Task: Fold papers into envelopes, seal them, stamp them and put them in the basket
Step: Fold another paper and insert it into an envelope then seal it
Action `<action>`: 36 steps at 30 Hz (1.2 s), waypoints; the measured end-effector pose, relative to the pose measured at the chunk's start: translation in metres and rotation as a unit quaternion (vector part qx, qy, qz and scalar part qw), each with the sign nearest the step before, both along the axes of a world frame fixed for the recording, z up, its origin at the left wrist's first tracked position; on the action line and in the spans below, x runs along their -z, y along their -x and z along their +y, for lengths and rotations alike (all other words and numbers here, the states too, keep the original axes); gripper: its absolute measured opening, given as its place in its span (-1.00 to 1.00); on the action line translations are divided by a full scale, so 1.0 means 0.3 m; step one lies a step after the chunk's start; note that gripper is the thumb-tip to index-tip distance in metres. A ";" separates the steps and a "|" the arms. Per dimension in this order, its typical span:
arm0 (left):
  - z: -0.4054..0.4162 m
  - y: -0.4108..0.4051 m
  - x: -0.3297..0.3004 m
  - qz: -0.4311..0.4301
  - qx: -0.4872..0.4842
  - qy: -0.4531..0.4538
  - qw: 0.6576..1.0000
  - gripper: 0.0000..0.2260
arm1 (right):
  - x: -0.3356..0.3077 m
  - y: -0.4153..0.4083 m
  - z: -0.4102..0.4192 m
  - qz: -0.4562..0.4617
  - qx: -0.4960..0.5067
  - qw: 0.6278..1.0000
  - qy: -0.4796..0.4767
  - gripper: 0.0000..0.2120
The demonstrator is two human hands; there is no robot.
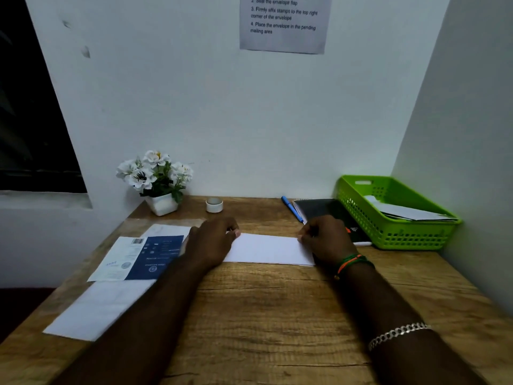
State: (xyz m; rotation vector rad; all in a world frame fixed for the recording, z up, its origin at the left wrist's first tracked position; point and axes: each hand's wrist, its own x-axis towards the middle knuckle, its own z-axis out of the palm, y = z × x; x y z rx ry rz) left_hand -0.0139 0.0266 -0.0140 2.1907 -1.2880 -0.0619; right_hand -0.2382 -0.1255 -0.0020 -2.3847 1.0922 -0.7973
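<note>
- We see a wooden surface [277, 315] pushed into a corner of white walls, with the person's two forearms reaching across it.
- A loose white sheet [94, 309] lies flat along the surface's left edge, its far end tucked under a blue and white printed leaflet [138, 258].
- A green basket [394, 234] sits at the far right against the wall, and we can make out white paper [405, 211] already lying inside it.
- The folded paper [266, 250], a long white strip, lies flat in the middle of the surface between the hands.
- The left hand [211, 243] rests on the strip's left end, fingers curled with the tips pressing at its far edge; we cannot tell whether it pinches the paper.
- The right hand [324, 237] has its fingers curled at the strip's right end, apparently pinching the far corner.
- A black notebook [324, 209] lies just beside the basket, partly behind the right hand.
- A pot of white flowers [156, 182] stands at the far left against the wall.
- A blue pen [293, 209] lies just left of the notebook.
- A small white round container [214, 205] sits near the flowers.
</note>
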 end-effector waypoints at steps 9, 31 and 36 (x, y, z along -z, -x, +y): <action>0.146 0.032 -0.079 0.030 0.043 0.000 0.999 -0.84 | -0.017 -0.024 0.080 0.123 -0.057 0.988 0.073 -0.92; 0.864 -0.227 0.047 0.114 -0.087 0.159 0.977 -0.80 | 0.023 -0.450 0.854 0.100 -0.414 0.901 0.087 -0.55; 0.863 -0.231 0.038 0.150 -0.098 0.168 0.969 -0.83 | 0.006 -0.462 0.871 0.119 -0.400 0.897 0.146 -0.67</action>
